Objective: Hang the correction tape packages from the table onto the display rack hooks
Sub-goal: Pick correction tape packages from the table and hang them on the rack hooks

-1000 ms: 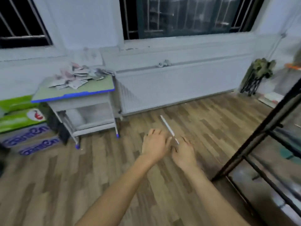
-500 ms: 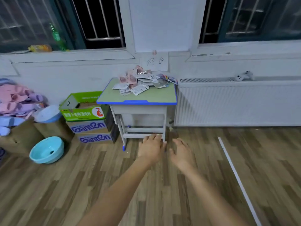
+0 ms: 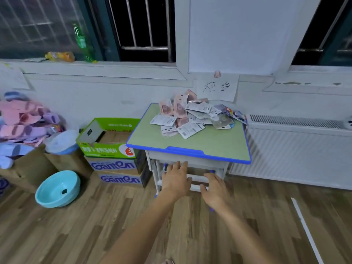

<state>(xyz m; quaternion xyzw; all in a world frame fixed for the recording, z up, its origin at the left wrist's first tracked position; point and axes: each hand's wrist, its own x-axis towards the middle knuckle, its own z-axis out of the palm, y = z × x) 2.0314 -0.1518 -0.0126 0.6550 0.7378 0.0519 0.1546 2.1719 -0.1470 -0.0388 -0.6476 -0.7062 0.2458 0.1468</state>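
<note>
A heap of correction tape packages (image 3: 192, 116), pink and white cards, lies on the far half of a small green-topped table (image 3: 190, 145) with a blue rim. My left hand (image 3: 176, 179) and my right hand (image 3: 214, 188) are stretched forward side by side, below the table's front edge. Both have relaxed fingers and hold nothing. The display rack is out of view.
Stacked cardboard boxes (image 3: 116, 161) stand left of the table, with a light blue basin (image 3: 58, 188) on the wooden floor. A pile of pink and purple slippers (image 3: 24, 121) fills a box at far left. A white radiator (image 3: 297, 149) runs along the wall on the right.
The view has swung left, away from the black rack, and moved closer to the table. Both hands stay empty and extended in front of me.
</note>
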